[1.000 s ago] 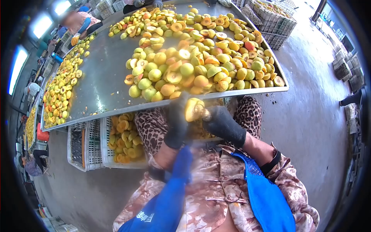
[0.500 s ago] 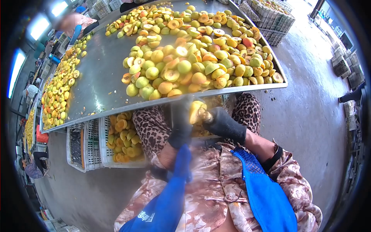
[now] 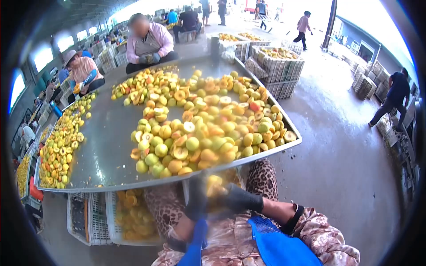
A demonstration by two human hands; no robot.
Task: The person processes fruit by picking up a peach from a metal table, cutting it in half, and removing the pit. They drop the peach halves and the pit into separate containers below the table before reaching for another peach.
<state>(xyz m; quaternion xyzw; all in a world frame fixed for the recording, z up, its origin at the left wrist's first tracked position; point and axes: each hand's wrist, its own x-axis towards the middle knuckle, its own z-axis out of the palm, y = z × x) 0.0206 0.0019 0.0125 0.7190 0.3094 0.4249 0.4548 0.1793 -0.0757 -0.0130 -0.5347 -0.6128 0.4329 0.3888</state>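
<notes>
A cut yellow fruit (image 3: 214, 185), like a peach or apricot, is between my two dark-gloved hands, just below the table's front edge. My left hand (image 3: 196, 198) is closed around its left side, partly smeared by blur. From the right, my right hand (image 3: 243, 197) has its fingers bent against the fruit; whatever they hold is hidden. In front of me, halved yellow-green fruit (image 3: 192, 143) lies heaped on the metal table (image 3: 104, 137).
Crates of fruit halves (image 3: 133, 217) stand below the table on the left. Stacked crates (image 3: 279, 68) are beyond its right corner. Two seated people (image 3: 151, 44) work across the table. Another person (image 3: 392, 97) walks at the right, on the grey floor (image 3: 333, 164).
My view has tilted up, bringing people and the far hall into sight. Table and hands appear lower and farther left. The fruit remains between my hands.
</notes>
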